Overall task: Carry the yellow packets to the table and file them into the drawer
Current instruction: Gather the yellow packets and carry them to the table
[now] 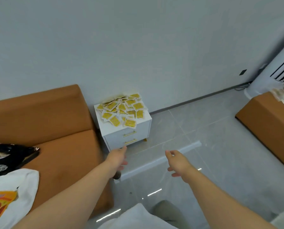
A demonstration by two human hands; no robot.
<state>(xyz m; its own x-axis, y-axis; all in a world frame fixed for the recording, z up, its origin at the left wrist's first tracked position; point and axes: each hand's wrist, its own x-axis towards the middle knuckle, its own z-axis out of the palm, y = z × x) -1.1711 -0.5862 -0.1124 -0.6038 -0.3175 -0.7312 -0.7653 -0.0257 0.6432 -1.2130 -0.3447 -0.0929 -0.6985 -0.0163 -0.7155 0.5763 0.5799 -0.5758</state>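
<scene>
Seemingly carrying done: heap of small yellow square packets (121, 108) lies on white wooden tabletop (103, 125), just ahead of hands. Left hand (119, 157) and right hand (176, 161) empty, fingers loosely spread, stretched forward. Gold-handled white drawers (129, 138) beyond left fingertips shut; all filing left.

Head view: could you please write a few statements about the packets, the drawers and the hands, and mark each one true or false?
1. The yellow packets lie in a loose pile on top of the white bedside table. True.
2. Both drawers are pulled open. False: both look closed, with their gold handles flush in front.
3. The left hand holds a packet. False: it is empty, with relaxed fingers, reaching towards the table.
4. The right hand is empty. True.
5. The bedside table stands beside the orange sofa. True.
</scene>
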